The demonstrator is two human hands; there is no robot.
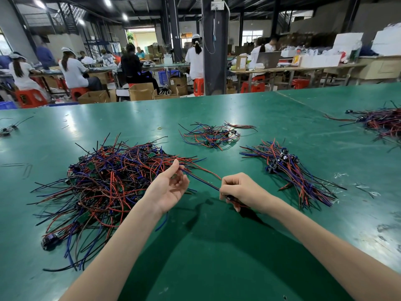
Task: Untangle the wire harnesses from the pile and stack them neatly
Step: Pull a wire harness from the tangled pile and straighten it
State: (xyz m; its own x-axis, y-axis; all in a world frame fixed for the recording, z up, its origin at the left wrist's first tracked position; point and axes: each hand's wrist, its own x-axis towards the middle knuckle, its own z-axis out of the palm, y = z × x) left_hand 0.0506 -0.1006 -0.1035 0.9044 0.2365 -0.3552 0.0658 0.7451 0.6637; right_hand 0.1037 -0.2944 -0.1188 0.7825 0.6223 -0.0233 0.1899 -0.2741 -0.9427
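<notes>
Head view: 1 wire harness (pixel 201 179) is stretched between both hands above the green table (pixel 217 246), its far wires trailing into the edge of the tangled pile (pixel 104 183) on the left. Left hand (pixel 167 190) palm up, thumb and forefinger pinching the blue wire, other fingers loosely curled. Right hand (pixel 240 191) has its fingers closed round the harness's near end. A roughly aligned stack (pixel 295 174) lies right of the hands. A small loose cluster (pixel 211 134) sits beyond, and another heap (pixel 382 122) at far right. Judgement: early to middle. The tangled pile is much the larger, so most untangling remains.
</notes>
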